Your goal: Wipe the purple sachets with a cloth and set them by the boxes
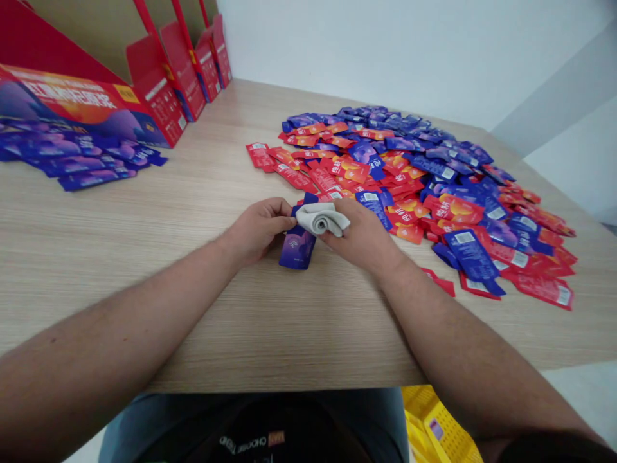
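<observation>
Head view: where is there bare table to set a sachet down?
The table's bare wood spreads between the left hand, on a blue sachet, and the blue sachets by the red boxes, and along the near edge below both hands. It is crowded right of the right hand, on a grey cloth, where the red and blue sachet pile sprawls.

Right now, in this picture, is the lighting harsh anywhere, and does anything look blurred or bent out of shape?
In the head view, the light is soft and even, with faint shadows under the left hand and right hand; the wide lens stretches the left forearm and right forearm toward the bottom corners; the pile of foil sachets looks slightly soft, without harsh glare.
</observation>
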A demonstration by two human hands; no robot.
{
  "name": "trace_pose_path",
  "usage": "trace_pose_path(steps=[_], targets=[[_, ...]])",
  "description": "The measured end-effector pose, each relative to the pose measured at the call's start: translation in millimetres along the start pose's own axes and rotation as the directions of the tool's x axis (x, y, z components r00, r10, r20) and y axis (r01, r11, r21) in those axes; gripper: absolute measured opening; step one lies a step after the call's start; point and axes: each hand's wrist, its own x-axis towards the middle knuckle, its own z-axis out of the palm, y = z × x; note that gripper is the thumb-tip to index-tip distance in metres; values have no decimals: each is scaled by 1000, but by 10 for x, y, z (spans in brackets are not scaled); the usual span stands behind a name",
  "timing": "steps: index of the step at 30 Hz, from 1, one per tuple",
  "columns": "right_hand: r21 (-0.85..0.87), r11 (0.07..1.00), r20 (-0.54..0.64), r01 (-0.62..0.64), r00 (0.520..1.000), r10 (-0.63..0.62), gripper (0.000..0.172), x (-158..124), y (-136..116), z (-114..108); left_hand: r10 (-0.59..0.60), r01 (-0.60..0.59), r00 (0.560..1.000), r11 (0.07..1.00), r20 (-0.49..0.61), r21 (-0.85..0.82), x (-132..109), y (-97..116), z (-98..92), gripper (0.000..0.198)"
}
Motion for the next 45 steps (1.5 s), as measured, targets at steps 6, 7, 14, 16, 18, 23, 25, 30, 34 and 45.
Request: trace_pose_path(steps=[6, 7, 14, 16, 18, 23, 25, 30, 34, 45], targets=[[52, 997, 57, 64, 996, -67, 18, -4, -30, -15, 13, -13, 1000, 1000, 20, -24, -5, 3, 4, 22], [54, 997, 50, 48, 997, -50, 17, -4, -24, -14, 10, -10, 1000, 1000, 16, -22, -6, 6, 5, 22], [40, 999, 42, 16, 999, -18, 18, -3, -1, -8, 2, -2, 1000, 1000, 17, -12, -21, 23, 13, 20], [60, 998, 50, 7, 999, -10, 17, -4, 0, -1, -1, 1, 1000, 1000, 3, -4, -22, 25, 15, 20], [37, 999, -5, -39, 999, 39, 16, -3, 6, 4, -9, 9, 1000, 1000, -12, 2, -20, 26, 14, 21], [29, 1000, 42, 14, 999, -15, 17, 0, -4, -2, 4, -5, 1000, 1000, 10, 6, -12, 17, 4, 19], [27, 999, 20, -18, 1000, 18, 18, 0, -2, -4, 8, -8, 1000, 1000, 2, 7, -9, 11, 1, 19], [33, 999, 22, 3, 1000, -3, 20, -6, -6, 3, 5, -5, 1000, 1000, 11, -3, -5, 9, -1, 20], [37, 999, 10, -22, 1000, 21, 20, -4, -2, 17, -2, 2, 1000, 1000, -2, 2, -15, 24, 4, 21], [33, 998, -35, -55, 998, 56, 19, -6, 8, 25, -9, 9, 1000, 1000, -7, -5, -13, 18, -3, 21]])
